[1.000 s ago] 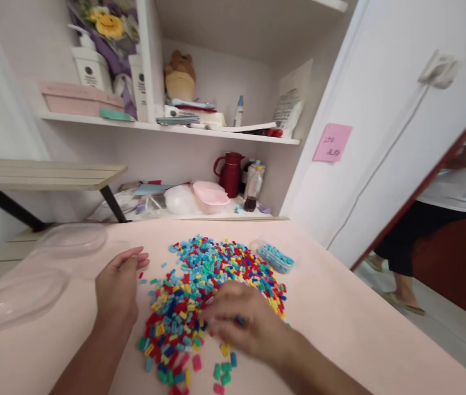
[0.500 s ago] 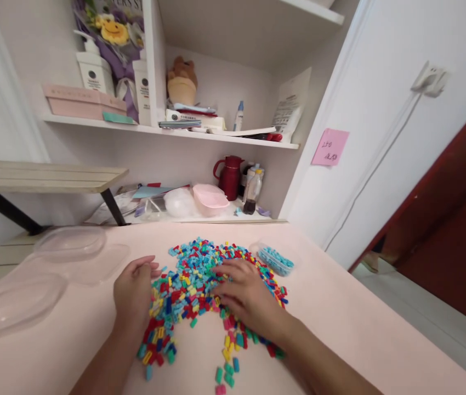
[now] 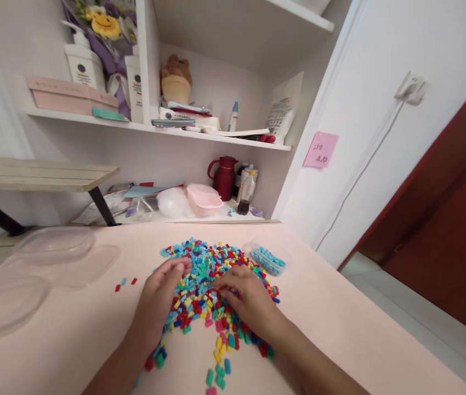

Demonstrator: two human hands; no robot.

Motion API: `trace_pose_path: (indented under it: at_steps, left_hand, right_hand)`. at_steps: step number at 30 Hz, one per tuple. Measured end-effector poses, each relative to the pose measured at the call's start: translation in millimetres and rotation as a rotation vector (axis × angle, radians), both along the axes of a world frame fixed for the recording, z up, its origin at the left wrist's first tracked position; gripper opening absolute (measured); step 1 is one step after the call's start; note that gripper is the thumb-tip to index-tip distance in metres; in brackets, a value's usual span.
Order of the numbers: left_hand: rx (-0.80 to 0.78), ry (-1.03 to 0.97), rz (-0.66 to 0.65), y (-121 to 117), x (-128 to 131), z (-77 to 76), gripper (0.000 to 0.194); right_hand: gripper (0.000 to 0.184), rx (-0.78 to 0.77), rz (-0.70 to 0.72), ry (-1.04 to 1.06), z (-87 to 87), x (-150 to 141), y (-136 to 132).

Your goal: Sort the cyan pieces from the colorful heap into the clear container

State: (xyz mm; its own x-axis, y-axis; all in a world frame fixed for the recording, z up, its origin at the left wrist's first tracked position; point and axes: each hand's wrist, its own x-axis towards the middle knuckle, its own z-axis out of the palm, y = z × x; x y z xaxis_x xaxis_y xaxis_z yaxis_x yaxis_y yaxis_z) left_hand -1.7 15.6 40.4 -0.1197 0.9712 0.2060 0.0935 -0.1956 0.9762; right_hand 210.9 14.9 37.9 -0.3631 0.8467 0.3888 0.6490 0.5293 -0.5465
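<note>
A wide heap of small plastic building bricks point(image 3: 200, 269) in light blue, red, yellow, green and dark blue lies on the pink tabletop. Over its left side is my left hand point(image 3: 161, 296), fingers curled together and thumb pressed near the index finger; whatever lies inside the curl is hidden. My right hand point(image 3: 251, 296) reaches into the heap from the right, its bent fingers apart and their tips touching bricks near the middle. Behind it, a clear plastic box point(image 3: 268, 260) contains light blue bricks.
Clear plastic tubs point(image 3: 54, 244) and a flat clear lid point(image 3: 89, 267) lie at left, with a few loose bricks point(image 3: 124, 281) nearby. A wooden stand point(image 3: 44, 174) rises at far left. Behind the table are a pink container point(image 3: 204, 198), a red jug point(image 3: 223, 178) and bottles point(image 3: 246, 192).
My left hand has moved right, over the heap. Loose red and blue bricks now show on the table to its left. My right hand stays at the heap, its fingers drawn closer together.
</note>
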Motion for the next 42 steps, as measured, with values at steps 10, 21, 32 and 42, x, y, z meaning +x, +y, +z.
trace_pose_path:
  at_steps: [10, 21, 32, 42]
  left_hand:
    - [0.788, 0.659, -0.005, -24, 30, -5.6, 0.022]
    - [0.359, 0.416, 0.278, -14, 21, -15.5, 0.026]
    - [0.389, 0.484, 0.185, -6, 28, -27.0, 0.026]
    - [0.336, 0.535, 0.152, -8, 30, -22.0, 0.025]
  right_hand:
    - [0.020, 0.097, 0.001, -0.111, -17.2, -2, 14]
    - [0.016, 0.042, 0.018, -0.083, -12.6, -5, 11]
    - [0.019, -0.092, -0.018, 0.198, -7.7, -5, 9]
    - [0.016, -0.059, 0.057, 0.066, -9.2, -7, 8]
